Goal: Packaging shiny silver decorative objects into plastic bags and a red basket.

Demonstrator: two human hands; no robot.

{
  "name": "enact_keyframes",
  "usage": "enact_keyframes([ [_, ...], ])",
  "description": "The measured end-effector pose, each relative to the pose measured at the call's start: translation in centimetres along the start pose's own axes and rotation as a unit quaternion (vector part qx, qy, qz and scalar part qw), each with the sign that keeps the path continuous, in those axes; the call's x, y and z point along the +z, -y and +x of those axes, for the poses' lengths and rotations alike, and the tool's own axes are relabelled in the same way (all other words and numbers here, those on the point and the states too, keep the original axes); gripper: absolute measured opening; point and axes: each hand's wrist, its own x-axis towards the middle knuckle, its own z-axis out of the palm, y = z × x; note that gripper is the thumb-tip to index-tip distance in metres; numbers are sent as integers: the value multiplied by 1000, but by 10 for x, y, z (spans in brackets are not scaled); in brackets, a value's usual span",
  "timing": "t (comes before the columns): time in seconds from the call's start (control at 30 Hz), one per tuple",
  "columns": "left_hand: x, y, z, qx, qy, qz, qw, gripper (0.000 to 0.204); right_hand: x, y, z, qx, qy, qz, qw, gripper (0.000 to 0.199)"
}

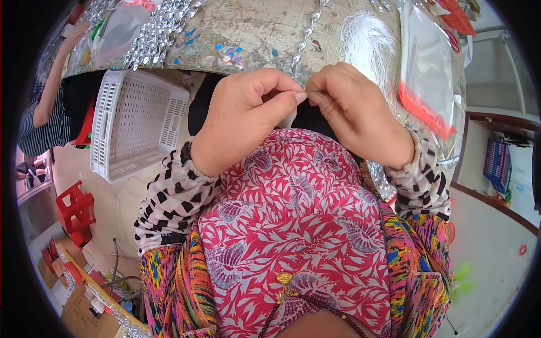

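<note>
My left hand (239, 115) and my right hand (360, 110) meet fingertip to fingertip at the table's near edge. Thumb and forefinger are pinched together on each. Whatever they hold is too small to make out. Just beyond the fingers, a twisted silver foil strip (307, 40) lies on the worn table (253, 28). A bundle of fine white threads (367, 42) rests behind my right hand. More twisted silver strips (163, 35) are spread at the far left.
Clear plastic bags (428, 67) with a red edge lie at the right. Below the table on the left stands a white perforated crate (138, 118), with a red stool (75, 211) farther down. Another person's arm (51, 84) reaches over the table's left end.
</note>
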Motion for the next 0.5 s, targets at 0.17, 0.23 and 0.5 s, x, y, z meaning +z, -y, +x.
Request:
enact_keyframes([
  [0.17,-19,10,10,-34,125,-160,979,8,-5,-9,-5,219,30,525,822,13],
  [0.23,-21,12,10,-47,118,-188,974,11,-9,-14,-7,198,-2,683,703,14],
  [0.5,-9,20,10,-83,-43,-270,958,11,21,4,9,122,-146,483,855,11],
])
